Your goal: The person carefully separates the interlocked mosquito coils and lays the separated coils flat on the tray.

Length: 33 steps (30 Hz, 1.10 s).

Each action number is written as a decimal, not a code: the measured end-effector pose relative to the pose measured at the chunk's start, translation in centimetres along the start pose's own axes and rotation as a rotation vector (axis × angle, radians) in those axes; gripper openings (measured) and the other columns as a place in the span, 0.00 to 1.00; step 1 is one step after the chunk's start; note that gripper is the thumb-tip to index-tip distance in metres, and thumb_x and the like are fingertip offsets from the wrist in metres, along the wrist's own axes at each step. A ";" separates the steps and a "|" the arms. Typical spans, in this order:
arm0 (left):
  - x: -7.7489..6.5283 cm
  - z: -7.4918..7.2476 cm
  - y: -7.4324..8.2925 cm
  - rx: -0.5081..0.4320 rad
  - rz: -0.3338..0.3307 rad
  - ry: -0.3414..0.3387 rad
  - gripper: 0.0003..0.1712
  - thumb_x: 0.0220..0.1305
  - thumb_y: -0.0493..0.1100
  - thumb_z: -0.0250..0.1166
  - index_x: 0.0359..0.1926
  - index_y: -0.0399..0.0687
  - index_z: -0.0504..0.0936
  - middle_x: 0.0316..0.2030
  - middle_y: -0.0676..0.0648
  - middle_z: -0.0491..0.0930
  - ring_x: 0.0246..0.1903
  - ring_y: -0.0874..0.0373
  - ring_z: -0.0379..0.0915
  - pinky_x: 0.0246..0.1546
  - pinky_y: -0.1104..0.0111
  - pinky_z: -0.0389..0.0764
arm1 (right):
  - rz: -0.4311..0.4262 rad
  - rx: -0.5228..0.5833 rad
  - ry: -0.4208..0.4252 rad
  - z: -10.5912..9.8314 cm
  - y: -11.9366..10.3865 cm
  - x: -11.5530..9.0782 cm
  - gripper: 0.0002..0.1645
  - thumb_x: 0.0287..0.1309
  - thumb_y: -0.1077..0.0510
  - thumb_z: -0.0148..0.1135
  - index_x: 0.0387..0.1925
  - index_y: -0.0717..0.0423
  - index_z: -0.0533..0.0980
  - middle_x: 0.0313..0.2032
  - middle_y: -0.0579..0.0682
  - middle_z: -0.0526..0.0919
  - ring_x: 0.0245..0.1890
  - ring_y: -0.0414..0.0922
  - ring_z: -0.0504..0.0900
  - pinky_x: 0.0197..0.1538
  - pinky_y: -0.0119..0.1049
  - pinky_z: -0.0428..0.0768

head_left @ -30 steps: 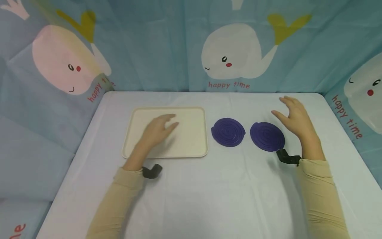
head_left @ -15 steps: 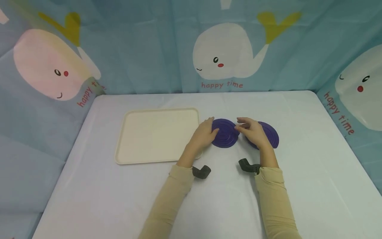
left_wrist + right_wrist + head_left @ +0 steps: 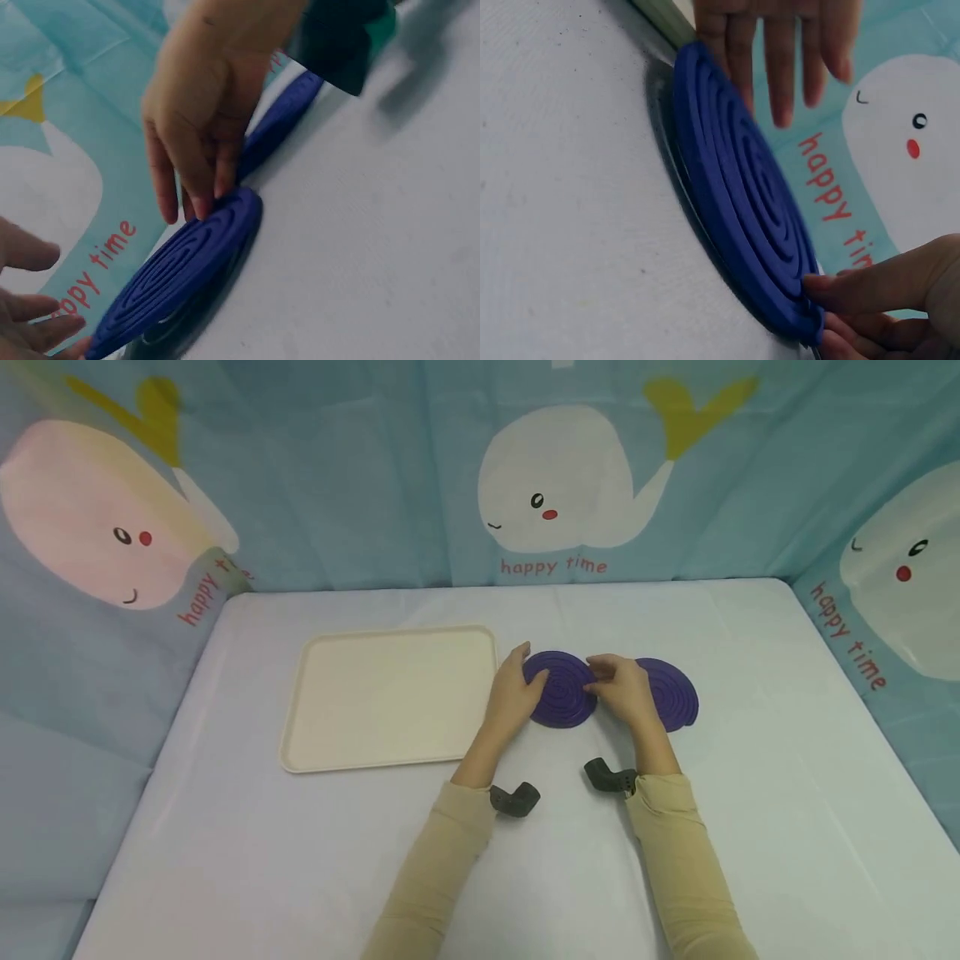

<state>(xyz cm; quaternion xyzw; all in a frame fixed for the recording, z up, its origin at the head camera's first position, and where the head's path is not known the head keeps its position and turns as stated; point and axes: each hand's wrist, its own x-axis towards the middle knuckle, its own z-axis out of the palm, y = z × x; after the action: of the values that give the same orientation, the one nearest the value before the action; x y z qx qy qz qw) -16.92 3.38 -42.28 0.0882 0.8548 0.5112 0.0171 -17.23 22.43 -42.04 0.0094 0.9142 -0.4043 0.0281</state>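
Note:
A round purple spiral mat point(image 3: 558, 695) lies between both hands on the white table. Its right edge is pinched by my right hand point(image 3: 627, 691), thumb on top and fingers below in the right wrist view; this end looks slightly raised. My left hand point(image 3: 512, 700) is at the mat's left edge, its fingers point(image 3: 781, 90) fairly straight and spread. A fingertip meets or nearly meets the rim in the left wrist view; I cannot tell whether it bears on it. A second purple spiral mat point(image 3: 672, 695) lies to the right, partly hidden by my right hand.
A cream rectangular tray point(image 3: 390, 702) lies left of my left hand. Blue curtains point(image 3: 360, 485) with whale prints stand along the back and sides of the white table point(image 3: 300, 852). A dark camera mount point(image 3: 515, 800) sticks out from each wrist.
My left hand has come right from over the tray to the nearer mat. My right hand has moved left from beyond the second mat and now pinches the first mat's edge. The view has shifted slightly.

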 end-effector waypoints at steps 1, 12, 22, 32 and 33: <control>0.1 -0.2 -0.1 -0.122 -0.054 0.010 0.30 0.66 0.41 0.58 0.65 0.36 0.62 0.63 0.38 0.67 0.63 0.46 0.63 0.62 0.58 0.66 | 0.008 0.010 0.008 0.0 0.1 0.0 0.27 0.50 0.68 0.67 0.55 0.66 0.73 0.52 0.63 0.78 0.51 0.59 0.77 0.55 0.51 0.74; 0.5 -0.6 -1.0 -0.726 -0.281 0.017 0.19 0.62 0.31 0.59 0.55 0.34 0.75 0.54 0.41 0.75 0.58 0.53 0.69 0.60 0.70 0.67 | 0.028 0.135 0.041 -0.2 0.4 0.4 0.25 0.47 0.70 0.69 0.50 0.70 0.75 0.43 0.66 0.79 0.43 0.54 0.78 0.47 0.40 0.77; 0.2 -0.1 -0.8 -0.789 -0.288 -0.135 0.29 0.62 0.31 0.59 0.64 0.48 0.69 0.62 0.42 0.69 0.60 0.46 0.67 0.58 0.58 0.71 | 0.064 0.360 0.017 -0.4 0.7 0.3 0.15 0.56 0.65 0.64 0.42 0.65 0.68 0.41 0.52 0.81 0.37 0.35 0.75 0.42 0.26 0.72; 0.0 -2.3 -0.5 -1.013 -0.234 -0.081 0.26 0.63 0.27 0.54 0.63 0.33 0.65 0.59 0.38 0.71 0.58 0.47 0.69 0.54 0.68 0.74 | 0.055 0.921 -0.145 0.9 -1.7 -0.3 0.17 0.59 0.69 0.57 0.50 0.57 0.71 0.36 0.42 0.84 0.37 0.38 0.82 0.43 0.28 0.79; -0.1 -2.6 -0.4 -1.033 -0.229 -0.082 0.26 0.63 0.27 0.54 0.62 0.32 0.65 0.58 0.37 0.71 0.57 0.46 0.70 0.53 0.68 0.75 | 0.059 0.957 -0.159 1.0 -2.0 -0.4 0.17 0.60 0.70 0.56 0.49 0.57 0.72 0.37 0.43 0.84 0.37 0.38 0.82 0.44 0.29 0.80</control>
<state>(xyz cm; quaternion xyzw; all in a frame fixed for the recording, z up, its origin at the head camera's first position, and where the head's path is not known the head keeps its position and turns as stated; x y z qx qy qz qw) -17.20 0.94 -41.40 -0.0054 0.4943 0.8567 0.1474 -16.84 20.32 -41.17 0.0162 0.6199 -0.7779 0.1017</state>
